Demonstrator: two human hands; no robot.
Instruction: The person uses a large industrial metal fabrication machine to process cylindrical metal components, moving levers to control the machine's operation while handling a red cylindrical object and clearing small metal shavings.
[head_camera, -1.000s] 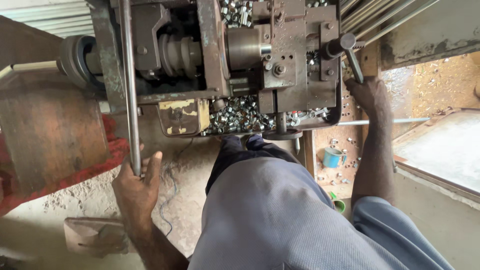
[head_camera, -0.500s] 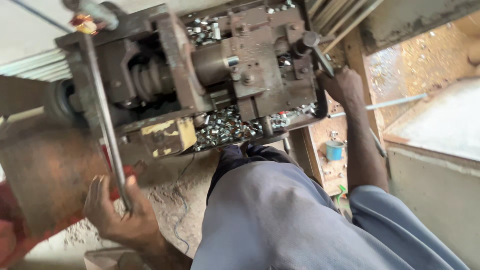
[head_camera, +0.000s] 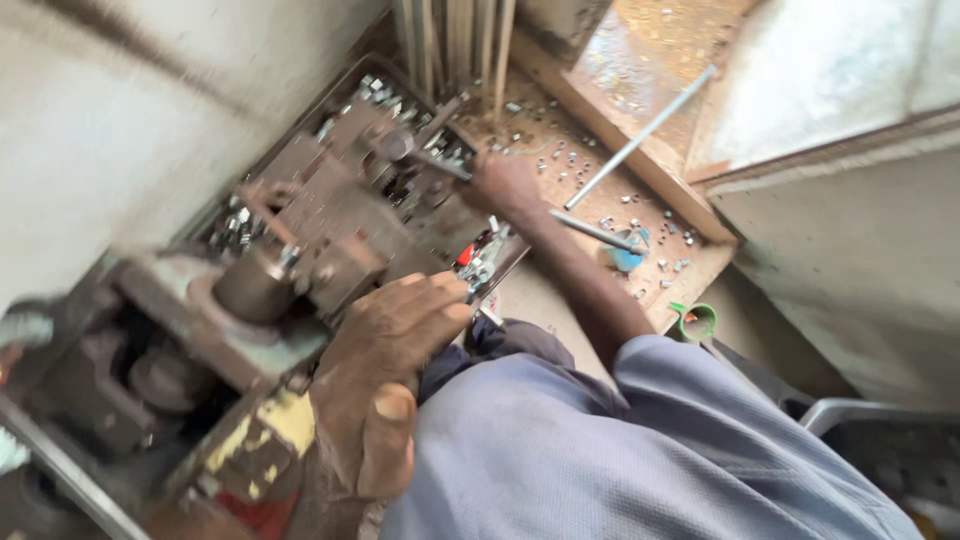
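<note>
Right hand (head_camera: 505, 185) closed around the dark metal lever handle (head_camera: 425, 160) of the grimy steel machine (head_camera: 300, 240); left hand (head_camera: 395, 350) lies flat, fingers spread, on its front edge.

The lever stands at the machine's far corner, above scattered small silver metal parts (head_camera: 570, 160); open bench lies to the right, crossed by a thin steel rod (head_camera: 640, 135).

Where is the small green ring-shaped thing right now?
In the head view, the small green ring-shaped thing sits right of centre at the near edge of the brown workbench, just right of the person's right forearm and below the blue round object.
</note>
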